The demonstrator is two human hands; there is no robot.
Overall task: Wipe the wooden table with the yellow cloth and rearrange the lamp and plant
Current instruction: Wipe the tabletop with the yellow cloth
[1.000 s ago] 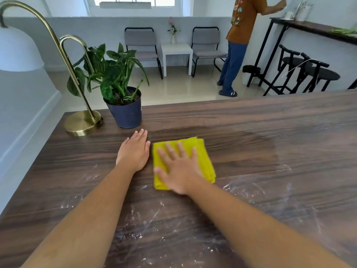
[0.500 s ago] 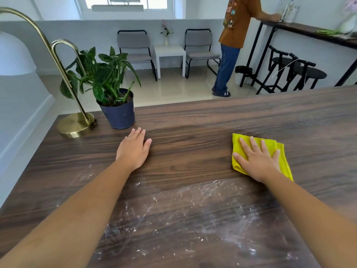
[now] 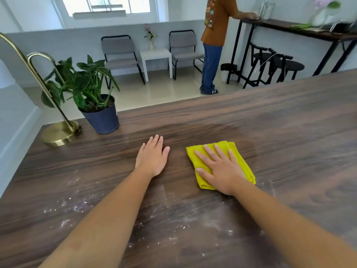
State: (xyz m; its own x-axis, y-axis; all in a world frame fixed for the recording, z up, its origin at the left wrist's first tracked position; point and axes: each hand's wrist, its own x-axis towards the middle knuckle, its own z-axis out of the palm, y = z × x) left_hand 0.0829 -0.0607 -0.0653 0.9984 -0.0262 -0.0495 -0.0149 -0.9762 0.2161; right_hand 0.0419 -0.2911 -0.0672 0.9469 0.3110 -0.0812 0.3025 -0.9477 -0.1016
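Observation:
A folded yellow cloth (image 3: 236, 154) lies on the dark wooden table (image 3: 270, 122), right of centre. My right hand (image 3: 220, 169) presses flat on it with fingers spread. My left hand (image 3: 152, 156) rests flat on the bare wood just left of the cloth, holding nothing. A brass lamp (image 3: 59, 131) with a curved stem stands at the table's far left corner. Right beside it is a green plant in a dark blue pot (image 3: 101, 118). White dust and smears cover the near part of the table.
The table's far edge runs behind the lamp and plant. Beyond it a person (image 3: 214, 45) stands at a black high table (image 3: 301, 29) with stools. Two grey chairs and a small white side table (image 3: 155, 55) stand at the back wall.
My right hand slid the cloth far to the right across the table, then back leftward toward the centre. My left hand stayed planted. The lamp and plant have not moved.

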